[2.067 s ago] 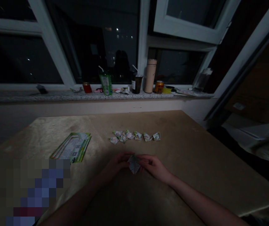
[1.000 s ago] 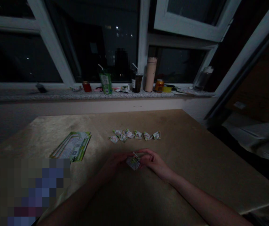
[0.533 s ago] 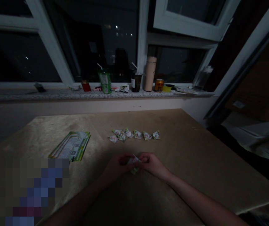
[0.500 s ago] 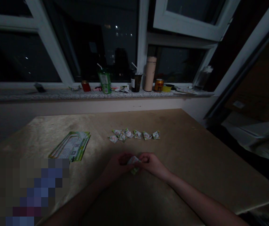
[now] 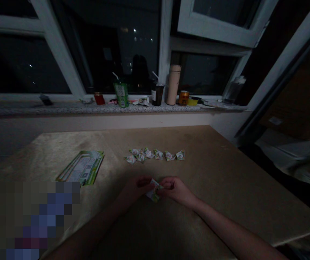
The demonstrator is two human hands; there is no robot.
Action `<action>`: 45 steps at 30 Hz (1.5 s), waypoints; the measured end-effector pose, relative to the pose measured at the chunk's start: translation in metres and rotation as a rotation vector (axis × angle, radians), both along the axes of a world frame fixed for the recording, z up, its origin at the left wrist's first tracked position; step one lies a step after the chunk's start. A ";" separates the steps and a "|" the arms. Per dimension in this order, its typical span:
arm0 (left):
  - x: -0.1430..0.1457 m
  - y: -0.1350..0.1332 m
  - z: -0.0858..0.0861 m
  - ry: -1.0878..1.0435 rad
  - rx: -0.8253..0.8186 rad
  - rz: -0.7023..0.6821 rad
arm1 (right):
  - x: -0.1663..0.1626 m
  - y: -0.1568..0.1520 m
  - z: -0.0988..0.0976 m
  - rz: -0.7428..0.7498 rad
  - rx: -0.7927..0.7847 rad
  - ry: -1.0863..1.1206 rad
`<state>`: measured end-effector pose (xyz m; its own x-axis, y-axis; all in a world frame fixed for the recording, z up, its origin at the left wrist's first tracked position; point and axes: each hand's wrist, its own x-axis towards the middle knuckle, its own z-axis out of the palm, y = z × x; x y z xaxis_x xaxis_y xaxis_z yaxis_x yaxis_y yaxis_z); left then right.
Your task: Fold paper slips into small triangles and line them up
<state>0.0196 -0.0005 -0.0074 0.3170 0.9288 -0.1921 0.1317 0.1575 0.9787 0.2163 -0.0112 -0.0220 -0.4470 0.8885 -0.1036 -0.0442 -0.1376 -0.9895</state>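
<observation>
Between my two hands is a small piece of folded printed paper (image 5: 152, 194), white and green, held above the brown table (image 5: 211, 224). My left hand (image 5: 138, 188) pinches its left side with thumb and fingers. On its right edge the fingers of my right hand (image 5: 173, 188) are closed. Farther back, several folded paper pieces (image 5: 159, 154) with the same print lie in an uneven row. A stack of flat green and white printed sheets (image 5: 83, 168) rests on the table to the left.
Along the stone windowsill (image 5: 73, 108) stand a green cup with a straw (image 5: 121, 94), a dark cup (image 5: 157, 94), a tall pinkish bottle (image 5: 173, 85), an orange can (image 5: 183, 98) and a red jar (image 5: 99, 98). A blurred-out patch covers the lower left.
The paper between my hands has turned and tilted, showing more of its white and green face. Both hands stay in nearly the same place.
</observation>
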 end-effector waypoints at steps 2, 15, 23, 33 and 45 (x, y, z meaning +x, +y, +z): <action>0.000 0.000 0.002 0.003 -0.009 0.009 | 0.001 -0.002 0.000 0.023 0.024 0.034; -0.002 0.000 0.003 -0.030 -0.037 -0.055 | -0.001 -0.007 -0.005 -0.125 0.324 -0.212; -0.001 0.000 0.002 -0.018 -0.047 -0.056 | 0.002 -0.010 -0.009 -0.126 0.373 -0.276; 0.000 -0.001 0.006 0.018 -0.052 -0.052 | 0.001 -0.008 -0.007 -0.132 0.290 -0.209; 0.000 -0.002 0.004 0.076 -0.034 -0.049 | 0.004 -0.008 0.000 -0.037 0.326 -0.160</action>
<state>0.0196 -0.0024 -0.0038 0.3449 0.9053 -0.2481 0.2138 0.1816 0.9598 0.2202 -0.0192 -0.0216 -0.4153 0.9014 0.1222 0.1153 0.1855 -0.9759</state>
